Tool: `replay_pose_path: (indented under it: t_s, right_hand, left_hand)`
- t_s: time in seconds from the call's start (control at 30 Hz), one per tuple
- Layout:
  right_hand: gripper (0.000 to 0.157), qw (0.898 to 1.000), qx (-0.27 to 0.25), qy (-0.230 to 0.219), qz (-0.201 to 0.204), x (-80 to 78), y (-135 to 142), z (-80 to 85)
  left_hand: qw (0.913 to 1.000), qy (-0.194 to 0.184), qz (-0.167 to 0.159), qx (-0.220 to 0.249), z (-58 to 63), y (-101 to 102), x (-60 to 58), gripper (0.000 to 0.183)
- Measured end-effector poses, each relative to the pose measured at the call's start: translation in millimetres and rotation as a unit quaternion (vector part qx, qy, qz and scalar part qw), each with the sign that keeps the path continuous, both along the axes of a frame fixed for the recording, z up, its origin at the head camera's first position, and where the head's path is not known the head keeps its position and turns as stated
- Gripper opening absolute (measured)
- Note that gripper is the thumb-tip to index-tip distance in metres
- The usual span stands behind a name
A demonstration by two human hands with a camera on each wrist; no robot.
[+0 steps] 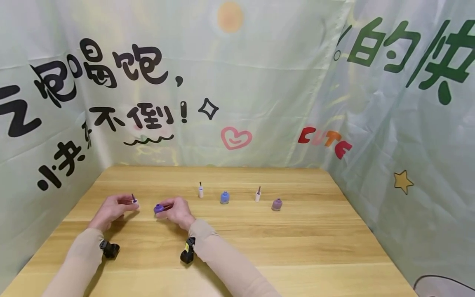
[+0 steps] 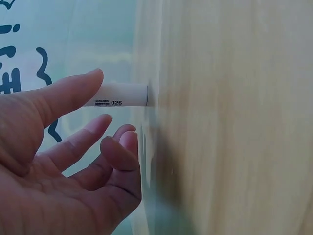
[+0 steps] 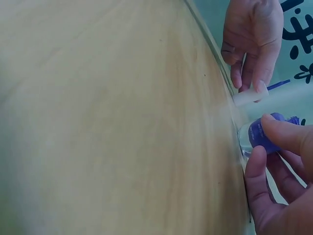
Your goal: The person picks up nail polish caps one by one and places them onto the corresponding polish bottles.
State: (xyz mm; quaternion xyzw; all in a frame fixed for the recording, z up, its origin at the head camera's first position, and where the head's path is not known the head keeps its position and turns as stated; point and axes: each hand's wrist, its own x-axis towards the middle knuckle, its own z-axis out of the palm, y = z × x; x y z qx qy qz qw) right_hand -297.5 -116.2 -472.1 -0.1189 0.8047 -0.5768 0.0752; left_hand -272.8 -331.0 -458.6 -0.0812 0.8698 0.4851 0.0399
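At the surface's (image 1: pixel 315 243) left, the right grip (image 1: pixel 179 212) pinched the uncapped purple nail-polish bottle (image 1: pixel 158 208), while the upright white brush cap (image 2: pixel 128 93), beside the loosely parted left grip (image 1: pixel 111 209), risked toppling if nudged.

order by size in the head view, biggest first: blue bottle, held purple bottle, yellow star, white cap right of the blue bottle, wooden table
1. Wooden table
2. Yellow star
3. Blue bottle and purple bottle: too alike to rank, the purple one partly hidden
4. White cap
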Motion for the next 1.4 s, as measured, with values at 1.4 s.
replay_pose_path:
  t_s: [1.4]
  right_hand:
    - [0.034, 0.988, -0.143, -0.046, 0.038, 7.1, 84.0, 9.0]
  left_hand:
    - [0.9929, 0.098, -0.025, 0.064, -0.7, 67.9, -12.7, 0.047]
